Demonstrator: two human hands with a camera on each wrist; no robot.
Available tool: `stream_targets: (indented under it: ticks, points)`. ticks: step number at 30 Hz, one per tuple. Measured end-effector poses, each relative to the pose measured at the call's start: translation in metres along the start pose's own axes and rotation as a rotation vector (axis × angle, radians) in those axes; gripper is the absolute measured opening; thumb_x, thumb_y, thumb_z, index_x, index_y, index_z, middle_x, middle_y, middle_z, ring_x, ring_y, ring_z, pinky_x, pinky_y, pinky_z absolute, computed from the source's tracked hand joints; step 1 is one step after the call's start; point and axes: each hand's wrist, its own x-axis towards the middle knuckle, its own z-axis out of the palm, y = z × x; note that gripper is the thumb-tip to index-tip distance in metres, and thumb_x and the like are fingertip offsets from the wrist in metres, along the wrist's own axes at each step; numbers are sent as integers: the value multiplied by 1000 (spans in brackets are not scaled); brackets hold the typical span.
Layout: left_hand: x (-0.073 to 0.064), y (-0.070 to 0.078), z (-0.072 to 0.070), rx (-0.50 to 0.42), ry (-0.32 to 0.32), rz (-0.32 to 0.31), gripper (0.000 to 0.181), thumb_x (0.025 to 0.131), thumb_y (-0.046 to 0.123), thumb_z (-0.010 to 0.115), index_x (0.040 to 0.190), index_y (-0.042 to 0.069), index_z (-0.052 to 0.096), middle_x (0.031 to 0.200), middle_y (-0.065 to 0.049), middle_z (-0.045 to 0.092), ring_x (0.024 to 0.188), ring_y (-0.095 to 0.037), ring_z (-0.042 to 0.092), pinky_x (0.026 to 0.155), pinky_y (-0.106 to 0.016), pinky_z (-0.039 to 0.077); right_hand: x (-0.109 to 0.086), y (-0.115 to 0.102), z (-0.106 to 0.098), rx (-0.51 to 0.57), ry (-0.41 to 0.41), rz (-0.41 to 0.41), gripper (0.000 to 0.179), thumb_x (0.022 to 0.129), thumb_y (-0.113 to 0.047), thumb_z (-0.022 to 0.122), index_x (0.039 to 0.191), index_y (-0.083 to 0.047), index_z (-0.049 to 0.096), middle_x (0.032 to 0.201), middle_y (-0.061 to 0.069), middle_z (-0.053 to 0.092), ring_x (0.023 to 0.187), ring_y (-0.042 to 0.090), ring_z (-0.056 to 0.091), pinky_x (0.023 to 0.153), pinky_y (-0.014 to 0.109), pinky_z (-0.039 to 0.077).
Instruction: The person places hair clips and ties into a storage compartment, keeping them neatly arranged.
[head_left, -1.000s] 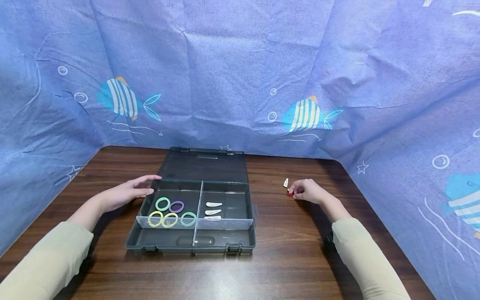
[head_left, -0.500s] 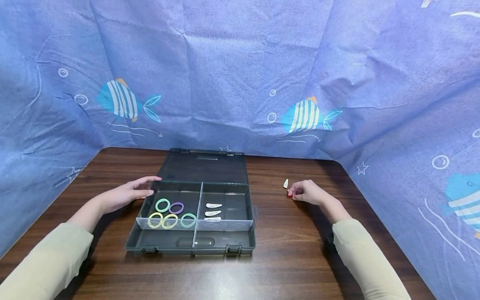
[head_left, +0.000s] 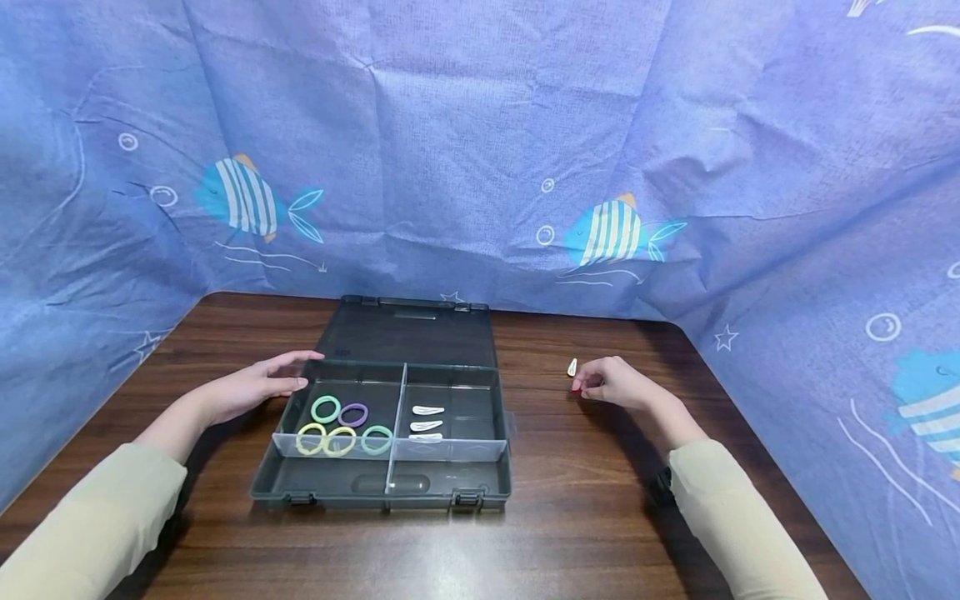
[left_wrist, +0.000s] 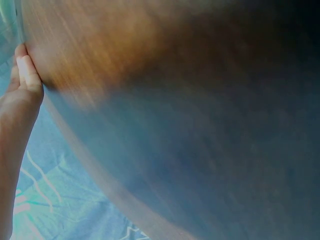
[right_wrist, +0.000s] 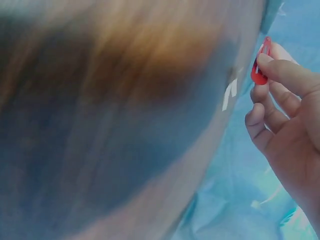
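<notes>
Between thumb and fingertip, my right hand [head_left: 617, 383] pinches a red snap hair clip [right_wrist: 260, 64], which shows clearly in the right wrist view and only as a sliver of red in the head view. A white hair clip [head_left: 572, 367] lies on the table just beyond those fingers. My left hand [head_left: 238, 393] rests with extended fingers against the left side of a dark see-through divided box [head_left: 379, 503]. The box's back right compartment holds white hair clips [head_left: 427, 426]. In the back left one are several hair ties, among them a purple hair tie [head_left: 353, 415].
The box's lid [head_left: 412, 333] lies folded back flat behind it. Clear dividers [head_left: 450, 448] split the box, and two latches stick out at its front. A blue fish-print cloth [head_left: 465, 150] hangs around the far and side edges of the brown wooden table [head_left: 555, 533].
My right fingers have shifted very slightly left with the red hair clip, and less of it shows in the head view. The left hand and the box have stayed put.
</notes>
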Motion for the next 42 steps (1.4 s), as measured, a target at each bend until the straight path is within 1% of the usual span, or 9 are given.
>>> stream_targets:
  ticks: [4, 8, 13, 20, 26, 29, 33, 36, 42]
  points:
    - [-1, 1, 0, -3, 4, 3, 51, 100, 31, 46, 147, 22, 29, 156, -15, 7, 141, -42, 8, 105, -64, 18, 4, -11, -3, -12, 15, -60, 12, 78, 0, 70, 85, -10, 69, 78, -1, 67, 66, 5, 56, 59, 21, 46]
    - [-1, 2, 1, 1, -1, 6, 51, 100, 31, 46, 147, 21, 29, 156, -16, 6, 141, -42, 8, 105, -65, 18, 7, -23, -5, -54, 32, -98, 14, 78, 1, 69, 84, -12, 69, 78, -3, 66, 66, 4, 54, 58, 21, 45]
    - [-2, 2, 0, 7, -7, 13, 52, 100, 31, 45, 147, 19, 28, 156, -19, 5, 140, -44, 7, 105, -66, 17, 11, -40, -7, -63, 41, -97, 15, 79, 1, 65, 84, -13, 69, 77, -5, 67, 67, 3, 54, 59, 22, 46]
    - [-1, 2, 0, -10, -3, -8, 52, 100, 32, 46, 147, 22, 28, 156, -16, 6, 141, -43, 9, 106, -65, 17, 17, -60, -10, -89, 68, -99, 16, 79, -1, 66, 84, -16, 69, 79, -6, 68, 65, 3, 53, 61, 23, 46]
    - [-2, 3, 0, 9, 3, -7, 51, 100, 33, 46, 147, 22, 28, 156, -17, 6, 141, -43, 8, 105, -67, 15, 22, -74, -13, -44, 95, -88, 18, 80, -1, 66, 85, -18, 69, 78, 1, 69, 64, 4, 53, 58, 23, 45]
    - [-3, 4, 0, 18, 2, -4, 51, 100, 33, 46, 147, 22, 28, 156, -18, 6, 141, -44, 7, 105, -68, 13, 24, -82, -13, -23, 120, -79, 18, 80, -2, 66, 86, -19, 69, 76, -3, 67, 62, 5, 52, 56, 23, 44]
    - [-3, 4, 0, 11, 1, -6, 51, 100, 33, 46, 147, 22, 28, 156, -18, 6, 141, -44, 7, 104, -68, 12, 29, -91, -11, -6, 144, -96, 16, 81, -4, 66, 87, -19, 69, 74, -9, 64, 61, 6, 51, 55, 23, 43]
    - [-3, 3, 0, 3, 4, -10, 51, 100, 33, 46, 147, 23, 29, 156, -17, 6, 141, -43, 6, 105, -68, 12, 32, -98, -9, 6, 163, -120, 15, 82, -5, 67, 87, -19, 69, 75, -10, 64, 60, 6, 50, 54, 23, 42]
    - [-3, 5, 0, 13, 0, -4, 52, 100, 32, 47, 147, 21, 29, 156, -18, 6, 140, -43, 5, 104, -67, 15, 38, -109, 0, 5, 191, -174, 16, 81, -4, 68, 86, -19, 69, 73, -11, 62, 60, 4, 49, 54, 22, 42]
